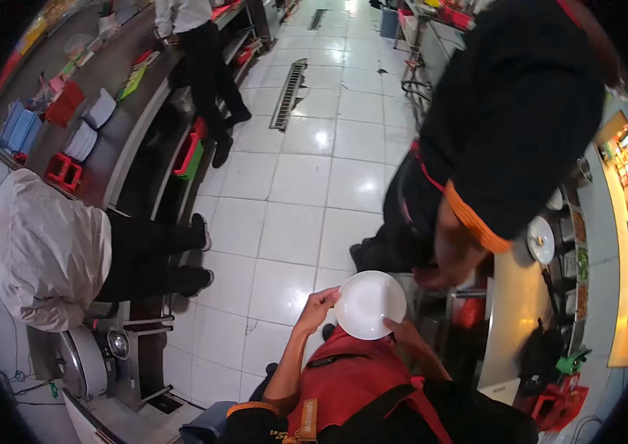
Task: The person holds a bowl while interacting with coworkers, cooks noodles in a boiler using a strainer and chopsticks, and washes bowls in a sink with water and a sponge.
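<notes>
In front of my red apron (347, 377) I hold up a round white plate (369, 305), its inner face toward me and bare. The fingers of my left hand (320, 307) pinch the plate's left rim. At its lower right edge my right hand (401, 331) grips it, thumb on the upper face and the other fingers hidden beneath. Just beyond the plate, a co-worker's hand (443, 274) hangs near the counter edge.
A co-worker in black (506, 133) stands close on the right, by a counter (514, 311) with another white plate (541, 240). Two people in white shirts are at the left counter (133, 111). White floor tiles (292, 229) run between, with a drain grate (289, 95).
</notes>
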Demonstrator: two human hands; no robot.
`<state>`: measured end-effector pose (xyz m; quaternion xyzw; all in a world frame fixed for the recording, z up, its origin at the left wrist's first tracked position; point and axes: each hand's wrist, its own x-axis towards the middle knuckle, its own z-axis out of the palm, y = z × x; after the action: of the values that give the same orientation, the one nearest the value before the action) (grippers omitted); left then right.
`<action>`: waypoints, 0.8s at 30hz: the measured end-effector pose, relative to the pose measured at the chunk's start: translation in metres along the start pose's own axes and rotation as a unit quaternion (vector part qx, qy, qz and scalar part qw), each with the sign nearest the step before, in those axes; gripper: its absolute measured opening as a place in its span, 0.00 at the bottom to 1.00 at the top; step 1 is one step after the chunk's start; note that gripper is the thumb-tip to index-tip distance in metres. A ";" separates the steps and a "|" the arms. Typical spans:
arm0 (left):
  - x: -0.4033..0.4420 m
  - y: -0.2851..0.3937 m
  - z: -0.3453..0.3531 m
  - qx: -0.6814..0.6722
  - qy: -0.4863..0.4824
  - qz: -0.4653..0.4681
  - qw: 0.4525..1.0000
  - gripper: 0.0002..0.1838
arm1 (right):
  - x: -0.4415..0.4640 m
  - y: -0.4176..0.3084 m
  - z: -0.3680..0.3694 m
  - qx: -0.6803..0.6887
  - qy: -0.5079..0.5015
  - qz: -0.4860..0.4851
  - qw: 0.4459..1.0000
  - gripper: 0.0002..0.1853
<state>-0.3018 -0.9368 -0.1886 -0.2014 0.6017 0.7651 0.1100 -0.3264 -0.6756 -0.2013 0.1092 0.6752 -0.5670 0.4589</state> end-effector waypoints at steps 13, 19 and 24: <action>0.237 0.119 -0.115 -0.071 -0.030 -0.033 0.996 0.24 | 0.179 -0.224 0.045 0.007 0.029 -0.058 0.998 0.16; 0.359 0.224 -0.123 0.068 -0.100 -0.053 0.991 0.23 | 0.246 -0.320 0.030 -0.077 0.101 -0.039 0.991 0.20; 0.471 0.273 -0.107 0.167 -0.163 -0.023 0.972 0.24 | 0.305 -0.367 0.002 0.006 0.138 -0.018 0.990 0.23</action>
<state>-0.8159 -1.1437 -0.1779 -0.0670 0.6900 0.6735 0.2565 -0.7398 -0.9139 -0.1840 0.1773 0.7308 -0.5584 0.3503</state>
